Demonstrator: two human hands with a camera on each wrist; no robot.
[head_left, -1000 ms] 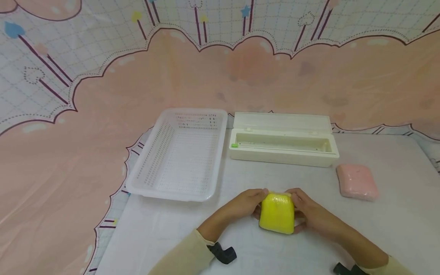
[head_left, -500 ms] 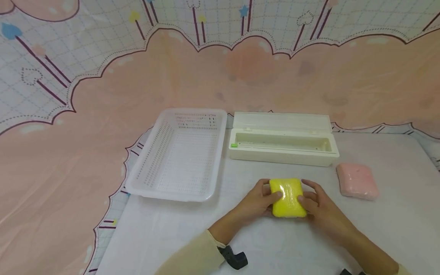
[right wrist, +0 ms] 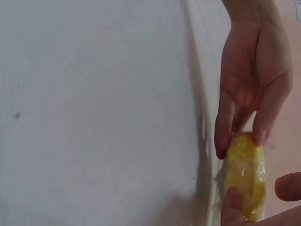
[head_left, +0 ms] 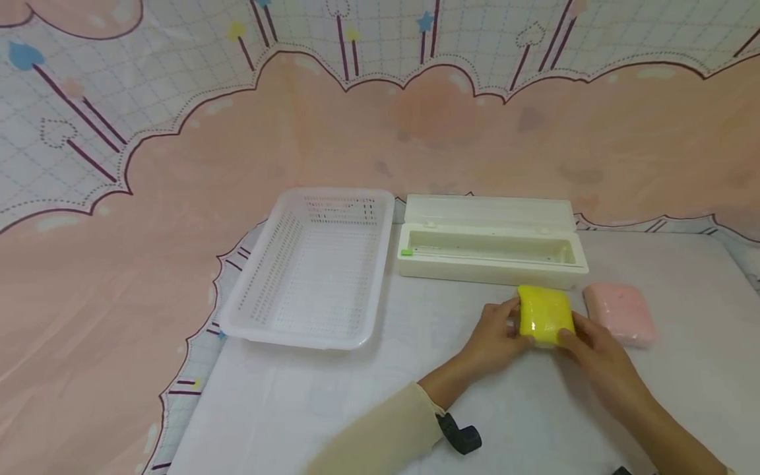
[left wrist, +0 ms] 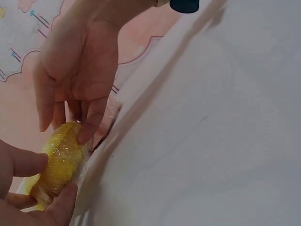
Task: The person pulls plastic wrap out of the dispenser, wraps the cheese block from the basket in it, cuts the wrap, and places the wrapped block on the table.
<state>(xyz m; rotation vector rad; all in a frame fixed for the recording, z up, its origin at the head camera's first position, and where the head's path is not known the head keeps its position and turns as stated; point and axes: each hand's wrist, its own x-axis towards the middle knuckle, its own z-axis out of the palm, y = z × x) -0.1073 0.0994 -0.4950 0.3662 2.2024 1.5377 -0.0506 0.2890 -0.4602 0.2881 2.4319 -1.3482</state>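
Note:
A squarish yellow clay packet (head_left: 543, 313), wrapped in clear film, is held above the white table between both hands. My left hand (head_left: 494, 340) grips its left side, with the thumb along the near edge. On its right side my right hand (head_left: 602, 359) pinches it, the thumb over the near corner. Both wrist views show the packet edge-on, and wrinkled film covers the yellow clay (left wrist: 63, 155). A pink packet (head_left: 622, 315) of similar shape lies on the table just beyond the right hand.
Behind the hands stands a cream pencil box (head_left: 493, 270) with its lid raised and a small green tab at its left. A white perforated basket (head_left: 299, 340) sits to the left. A patterned cloth (head_left: 356, 145) forms the backdrop.
The hands have carried the yellow clay packet right and away from the person, up beside the pink packet. It was turned over on the way, and the thumbs moved to its near side.

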